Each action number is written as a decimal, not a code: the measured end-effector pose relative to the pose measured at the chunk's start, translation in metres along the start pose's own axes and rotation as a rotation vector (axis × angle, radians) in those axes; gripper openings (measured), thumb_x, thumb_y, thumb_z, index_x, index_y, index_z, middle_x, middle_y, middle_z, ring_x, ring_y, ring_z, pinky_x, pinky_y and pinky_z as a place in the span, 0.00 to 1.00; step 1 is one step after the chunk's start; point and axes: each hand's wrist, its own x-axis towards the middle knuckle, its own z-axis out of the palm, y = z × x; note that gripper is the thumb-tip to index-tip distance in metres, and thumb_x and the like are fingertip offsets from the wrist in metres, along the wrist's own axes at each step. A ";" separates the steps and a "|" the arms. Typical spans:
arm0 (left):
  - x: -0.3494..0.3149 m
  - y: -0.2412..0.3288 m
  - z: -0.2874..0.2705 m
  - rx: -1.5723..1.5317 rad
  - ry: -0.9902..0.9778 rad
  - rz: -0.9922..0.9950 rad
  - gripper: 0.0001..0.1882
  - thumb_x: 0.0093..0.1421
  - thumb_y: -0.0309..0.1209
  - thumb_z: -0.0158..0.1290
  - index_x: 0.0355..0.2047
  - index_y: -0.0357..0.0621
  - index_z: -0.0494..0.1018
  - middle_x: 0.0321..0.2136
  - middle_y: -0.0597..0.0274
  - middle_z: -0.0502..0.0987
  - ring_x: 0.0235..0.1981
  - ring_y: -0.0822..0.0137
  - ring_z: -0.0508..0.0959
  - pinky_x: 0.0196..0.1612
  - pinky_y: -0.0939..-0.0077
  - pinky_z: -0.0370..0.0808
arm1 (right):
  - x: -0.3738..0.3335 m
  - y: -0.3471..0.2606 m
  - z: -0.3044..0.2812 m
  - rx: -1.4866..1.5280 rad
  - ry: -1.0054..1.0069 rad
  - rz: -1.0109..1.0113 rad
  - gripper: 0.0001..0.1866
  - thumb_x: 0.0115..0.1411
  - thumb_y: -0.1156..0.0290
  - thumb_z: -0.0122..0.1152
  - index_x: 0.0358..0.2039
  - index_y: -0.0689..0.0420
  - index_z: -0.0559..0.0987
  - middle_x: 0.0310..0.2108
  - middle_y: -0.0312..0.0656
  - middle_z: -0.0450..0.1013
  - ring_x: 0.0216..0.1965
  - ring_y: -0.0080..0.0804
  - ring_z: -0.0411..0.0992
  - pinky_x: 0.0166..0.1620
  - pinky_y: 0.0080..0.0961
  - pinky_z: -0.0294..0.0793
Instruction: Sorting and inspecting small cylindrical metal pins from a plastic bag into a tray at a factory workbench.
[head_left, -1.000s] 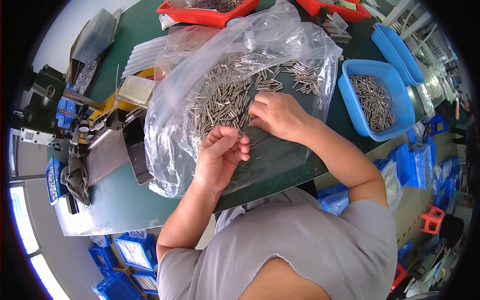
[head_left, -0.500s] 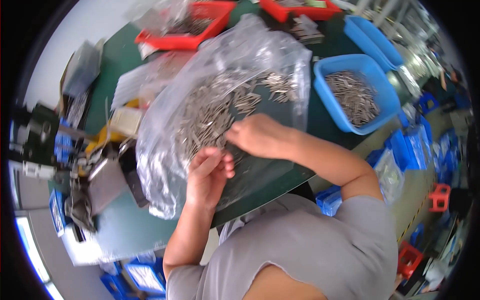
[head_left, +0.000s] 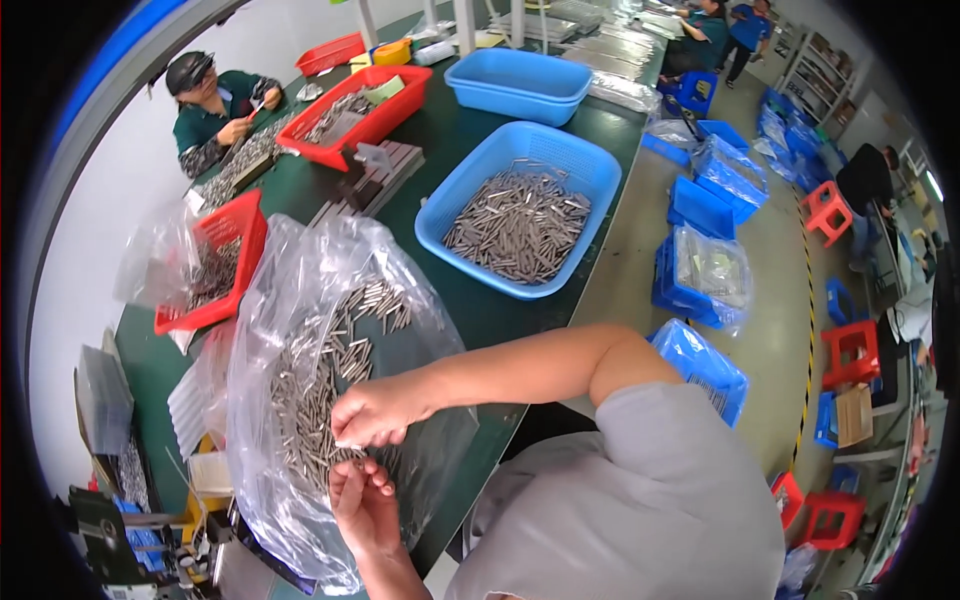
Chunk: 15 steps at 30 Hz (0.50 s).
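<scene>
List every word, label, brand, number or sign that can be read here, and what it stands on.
None can be read.
Pale green slip in the red basket: too small to make out any writing.
Plastic-covered blue crate: too blurred.
Metal pins: no readable marks.

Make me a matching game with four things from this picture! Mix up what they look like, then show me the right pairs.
Things:
1. metal pins
2. right hand
3. tabletop
4. plastic bag

What they look like:
A. see-through and crinkly
B. flat and dark green
C. silvery grey and loosely piled
D. bare and partly curled

Right pairs: 1-C, 2-D, 3-B, 4-A
</scene>
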 end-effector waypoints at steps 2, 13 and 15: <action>0.000 0.000 -0.003 0.001 -0.002 0.012 0.02 0.59 0.25 0.49 0.32 0.42 0.69 0.29 0.57 0.74 0.26 0.69 0.72 0.27 0.81 0.71 | 0.004 0.005 0.001 0.071 -0.105 0.001 0.09 0.59 0.65 0.53 0.31 0.57 0.70 0.19 0.28 0.60 0.17 0.12 0.53 0.17 0.12 0.49; 0.000 -0.001 0.000 -0.007 0.058 -0.020 0.03 0.59 0.26 0.50 0.33 0.43 0.69 0.27 0.57 0.74 0.25 0.68 0.73 0.25 0.81 0.71 | 0.018 0.022 -0.003 -0.517 0.080 -0.334 0.09 0.54 0.68 0.56 0.33 0.59 0.75 0.21 0.32 0.70 0.20 0.18 0.64 0.20 0.19 0.61; 0.000 -0.001 -0.001 0.063 -0.015 -0.026 0.06 0.59 0.26 0.50 0.36 0.42 0.67 0.30 0.59 0.73 0.27 0.71 0.72 0.27 0.84 0.73 | 0.020 0.025 -0.005 -0.520 0.068 -0.281 0.10 0.54 0.69 0.57 0.34 0.60 0.75 0.22 0.34 0.71 0.21 0.19 0.66 0.22 0.19 0.64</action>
